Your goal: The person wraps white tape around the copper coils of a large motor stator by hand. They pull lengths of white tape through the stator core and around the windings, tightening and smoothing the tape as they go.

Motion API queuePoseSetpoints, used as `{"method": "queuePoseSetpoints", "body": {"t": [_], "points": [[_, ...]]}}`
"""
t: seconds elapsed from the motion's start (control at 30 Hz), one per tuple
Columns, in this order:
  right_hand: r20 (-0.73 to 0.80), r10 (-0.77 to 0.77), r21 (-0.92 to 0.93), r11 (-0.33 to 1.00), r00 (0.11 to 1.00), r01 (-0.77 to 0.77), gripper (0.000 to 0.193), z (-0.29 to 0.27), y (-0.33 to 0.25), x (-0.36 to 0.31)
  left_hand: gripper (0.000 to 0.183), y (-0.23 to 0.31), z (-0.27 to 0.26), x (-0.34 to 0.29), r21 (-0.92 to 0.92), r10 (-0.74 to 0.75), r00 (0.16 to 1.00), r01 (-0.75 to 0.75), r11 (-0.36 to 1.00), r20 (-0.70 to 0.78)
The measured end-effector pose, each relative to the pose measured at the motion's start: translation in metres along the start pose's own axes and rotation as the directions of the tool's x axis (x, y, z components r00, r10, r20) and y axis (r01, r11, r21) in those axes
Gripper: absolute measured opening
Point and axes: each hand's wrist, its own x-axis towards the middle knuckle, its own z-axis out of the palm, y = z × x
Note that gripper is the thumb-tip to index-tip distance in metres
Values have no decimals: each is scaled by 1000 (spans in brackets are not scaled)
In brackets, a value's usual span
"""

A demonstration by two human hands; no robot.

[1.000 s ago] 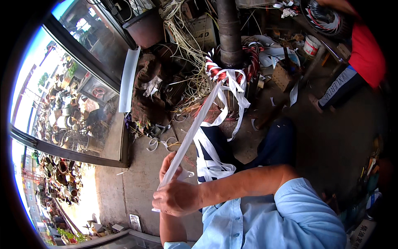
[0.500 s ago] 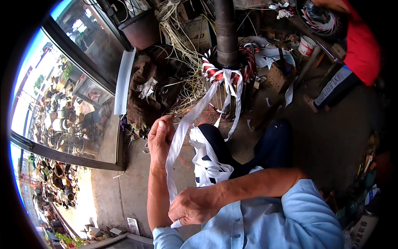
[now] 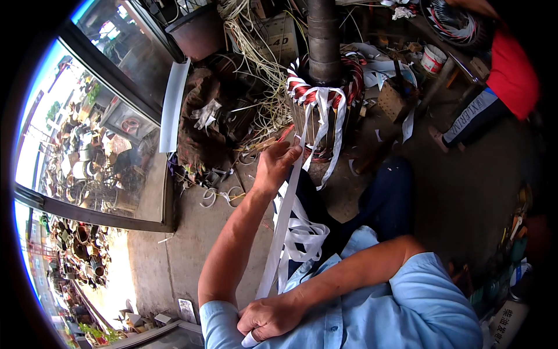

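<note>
A motor rotor stands upright on the floor ahead of me, with a thick dark shaft (image 3: pixel 324 52) and a ring of red windings (image 3: pixel 302 90) wrapped in white strips. White cloth tape (image 3: pixel 286 218) runs from the ring down toward my lap. My left hand (image 3: pixel 277 166) pinches this tape just below the ring, thumb against fingers. Near my belly, my right hand (image 3: pixel 268 319) is closed round the tape's lower part. A white bit shows under that fist; whether it is tape or a finger wrap I cannot tell. Looser loops of tape (image 3: pixel 305 238) lie over my left thigh.
Tangled pale wire (image 3: pixel 256 75) hangs behind the rotor, near a dark bucket (image 3: pixel 196 35). A glass door (image 3: pixel 131 145) stands at the left. A perforated block (image 3: pixel 392 102) lies to the rotor's right. Someone in red (image 3: pixel 511 72) is at the far right beside another wound part (image 3: pixel 450 26).
My left hand has moved right and forward, closer to the rotor, and now pinches the tape. The tape has gone from slack to a straighter line. My right hand has dropped slightly.
</note>
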Motion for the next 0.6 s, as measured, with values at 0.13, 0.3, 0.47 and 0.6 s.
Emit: {"method": "queuePoseSetpoints", "body": {"t": [0.13,0.3,0.47,0.6], "points": [[-70,7,-2,1000,998,-7,33,-10,-9,-11,44,10,22,31,-172,-189,960,226,959,208],[-103,13,-352,935,995,-49,17,-42,-16,-44,21,22,16,28,-368,-200,965,251,895,173],[-620,-109,-591,716,777,-371,27,-129,-18,-93,24,1,-54,-57,-284,-24,1000,27,958,14],[-878,-273,-477,569,394,-670,43,-220,-10,-113,29,-62,-132,-178,-256,-180,946,110,960,-268]]}}
